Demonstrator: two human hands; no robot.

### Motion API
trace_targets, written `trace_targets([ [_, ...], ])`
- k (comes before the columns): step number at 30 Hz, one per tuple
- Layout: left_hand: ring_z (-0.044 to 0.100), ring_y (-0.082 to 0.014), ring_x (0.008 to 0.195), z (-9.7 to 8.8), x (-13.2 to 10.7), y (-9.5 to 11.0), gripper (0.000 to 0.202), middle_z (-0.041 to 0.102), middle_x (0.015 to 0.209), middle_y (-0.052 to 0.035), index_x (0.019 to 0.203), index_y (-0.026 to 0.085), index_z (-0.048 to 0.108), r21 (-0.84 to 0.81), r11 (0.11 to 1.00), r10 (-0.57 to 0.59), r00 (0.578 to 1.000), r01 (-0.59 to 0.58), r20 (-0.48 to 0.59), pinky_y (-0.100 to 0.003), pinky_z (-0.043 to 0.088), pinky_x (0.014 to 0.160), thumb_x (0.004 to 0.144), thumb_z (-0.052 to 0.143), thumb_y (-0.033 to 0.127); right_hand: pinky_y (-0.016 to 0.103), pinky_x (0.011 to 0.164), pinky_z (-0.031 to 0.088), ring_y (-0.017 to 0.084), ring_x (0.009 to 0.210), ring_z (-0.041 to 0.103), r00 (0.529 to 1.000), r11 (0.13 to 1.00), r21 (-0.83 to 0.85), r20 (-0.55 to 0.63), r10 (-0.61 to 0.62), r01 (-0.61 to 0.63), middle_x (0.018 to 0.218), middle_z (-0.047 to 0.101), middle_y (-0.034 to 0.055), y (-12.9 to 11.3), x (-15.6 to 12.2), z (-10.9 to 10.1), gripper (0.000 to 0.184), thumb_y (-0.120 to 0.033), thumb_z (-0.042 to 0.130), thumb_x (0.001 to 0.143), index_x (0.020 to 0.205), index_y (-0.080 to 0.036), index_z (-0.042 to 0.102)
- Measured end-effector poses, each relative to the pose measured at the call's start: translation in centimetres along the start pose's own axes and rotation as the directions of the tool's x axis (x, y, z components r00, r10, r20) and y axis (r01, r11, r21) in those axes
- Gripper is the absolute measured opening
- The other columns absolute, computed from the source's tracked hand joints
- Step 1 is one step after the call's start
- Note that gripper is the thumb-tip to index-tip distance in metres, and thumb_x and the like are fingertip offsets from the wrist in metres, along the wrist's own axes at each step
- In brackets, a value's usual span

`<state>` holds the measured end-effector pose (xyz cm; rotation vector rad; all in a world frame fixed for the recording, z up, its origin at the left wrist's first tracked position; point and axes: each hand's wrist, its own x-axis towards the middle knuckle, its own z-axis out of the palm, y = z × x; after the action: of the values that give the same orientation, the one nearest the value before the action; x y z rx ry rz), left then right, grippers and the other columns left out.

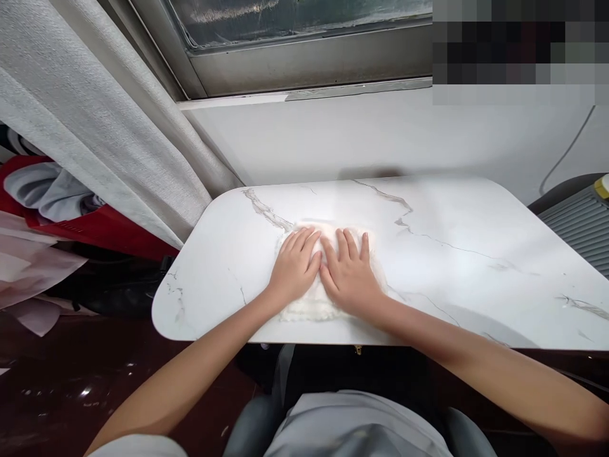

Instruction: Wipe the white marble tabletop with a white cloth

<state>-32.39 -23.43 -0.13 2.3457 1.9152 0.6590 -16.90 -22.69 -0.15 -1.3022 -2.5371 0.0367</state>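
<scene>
A fluffy white cloth (311, 308) lies flat near the front edge of a white marble-patterned table (457, 222). My left hand (295, 263) rests palm down on the cloth's left part, its fingers stretched out towards the far side. On the right part, my right hand (351, 270) presses flat with the fingers spread. The two thumbs come close together over the middle of the cloth. Both hands cover much of it, and its edges show in front, behind and at the sides.
A pale curtain (109, 108) hangs at the left, beside a red container (118, 231) with folded clothes. Behind the table stand a white wall (333, 133) and a window frame (304, 66). A grey ribbed object (583, 222) and a cable (568, 149) are at the right.
</scene>
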Motion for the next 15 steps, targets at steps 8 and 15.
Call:
trace_targets([
  [8, 0.037, -0.0244, 0.143, -2.3, -7.2, 0.3, 0.045, 0.047, 0.150, -0.0124, 0.144, 0.015, 0.039, 0.067, 0.998, -0.010, 1.000, 0.010, -0.009, -0.052, 0.031, 0.120, 0.101, 0.029, 0.025, 0.071, 0.115, 0.008, 0.042, 0.148, 0.019, 0.979, 0.966, 0.165, 0.009, -0.204, 0.199, 0.156, 0.029, 0.0274, -3.6, -3.7, -1.1, 0.058, -0.036, 0.030, 0.102, 0.152, -0.005, 0.035],
  [15, 0.042, -0.0243, 0.140, -3.4, -8.3, -1.7, 0.044, 0.050, 0.148, -0.0102, 0.144, 0.022, 0.039, -0.004, 1.000, -0.002, 1.000, 0.002, -0.022, -0.052, 0.034, 0.118, 0.102, 0.032, 0.027, 0.067, 0.119, 0.001, 0.034, 0.151, 0.005, 0.969, 0.872, 0.450, 0.056, -0.242, 0.192, 0.161, 0.025, 0.0177, -5.8, -3.3, -1.6, 0.064, -0.032, 0.031, 0.100, 0.156, -0.003, 0.018],
])
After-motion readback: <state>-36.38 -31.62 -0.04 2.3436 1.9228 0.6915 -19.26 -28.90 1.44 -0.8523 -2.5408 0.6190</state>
